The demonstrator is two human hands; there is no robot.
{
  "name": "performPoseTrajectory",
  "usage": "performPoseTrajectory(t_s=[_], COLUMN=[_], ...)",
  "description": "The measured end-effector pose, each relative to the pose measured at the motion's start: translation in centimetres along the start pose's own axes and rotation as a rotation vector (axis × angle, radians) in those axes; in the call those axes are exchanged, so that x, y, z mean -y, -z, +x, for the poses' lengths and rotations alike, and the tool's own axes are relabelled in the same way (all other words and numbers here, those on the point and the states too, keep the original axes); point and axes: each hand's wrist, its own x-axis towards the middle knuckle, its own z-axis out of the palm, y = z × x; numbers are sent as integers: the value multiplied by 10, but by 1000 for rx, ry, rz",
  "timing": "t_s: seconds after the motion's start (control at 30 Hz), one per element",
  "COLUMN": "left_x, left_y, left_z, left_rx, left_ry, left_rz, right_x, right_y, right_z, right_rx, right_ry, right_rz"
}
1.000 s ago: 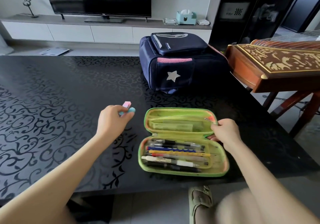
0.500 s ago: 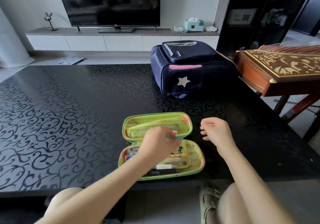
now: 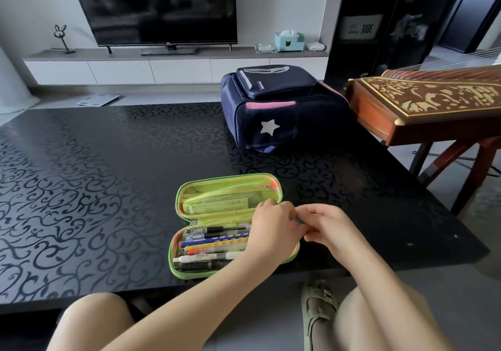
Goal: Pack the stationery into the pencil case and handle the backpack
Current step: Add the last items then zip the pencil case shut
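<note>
since the green pencil case (image 3: 230, 223) lies open, pens up, near the table's front edge, both hands meet over its right end: left hand (image 3: 273, 228) and right hand (image 3: 325, 226) pinch something small and bluish, barely visible. backpack (image 3: 273, 106) waits behind the case, zipped.

The open pencil case (image 3: 230, 226) lies on the table (image 3: 108, 188) near its front edge, with pens (image 3: 214, 245) lying side by side in its nearer half and a mesh pocket (image 3: 225, 201) in its farther half. Over the right end of the pencil case the left hand (image 3: 273, 231) and right hand (image 3: 328, 226) meet, fingertips touching. Behind the pencil case and somewhat to the right, a backpack (image 3: 276, 109) rests on the table's far side; right of the backpack, off the table, stands a stringed instrument (image 3: 433, 106), and well behind the pencil case a television (image 3: 162, 6) stands on a low cabinet (image 3: 162, 66).
</note>
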Motion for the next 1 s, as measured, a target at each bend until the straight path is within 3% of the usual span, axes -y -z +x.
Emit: performPoseTrajectory(t_s=[0.17, 0.33, 0.5, 0.63, 0.83, 1.0], left_x=[7, 20, 38, 53, 49, 50], left_y=[3, 15, 18, 15, 5, 5], left_z=[-6, -8, -6, -6, 0, 3], left_rx=[-6, 194, 113, 134, 97, 91], left_ry=[-7, -44, -88, -167, -111, -69], left_rz=[-112, -284, -32, 265, 264, 240], right_x=[0, -1, 2, 10, 6, 1], right_y=[2, 5, 10, 11, -14, -16], right_z=[1, 5, 7, 7, 21, 26], right_rx=[164, 129, 4, 90, 77, 35], right_ry=[-63, -23, 0, -91, -154, -21], right_rz=[67, 45, -110, -269, -466, -518])
